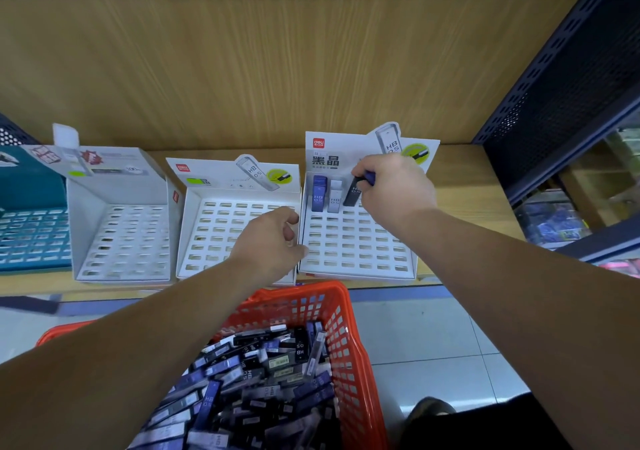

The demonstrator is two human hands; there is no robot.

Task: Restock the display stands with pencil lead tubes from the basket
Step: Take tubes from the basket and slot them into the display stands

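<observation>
Right hand [394,190] is clamped on a dark blue plastic lead tube [369,177], over the back row of the white slotted cardboard display stand [356,252]. Just under its fingertips is a black lead tube [352,193], tilted in a back-row slot. Left of that, a pale grey tube [334,197] and a blue tube [319,194] stand upright. Left hand [270,242] is loosely curled at that stand's left wall, thumb touching; can't tell if it grips anything. Hands apart. Below both forearms: orange plastic mesh basket [349,339], heaped with loose lead tubes [249,380].
</observation>
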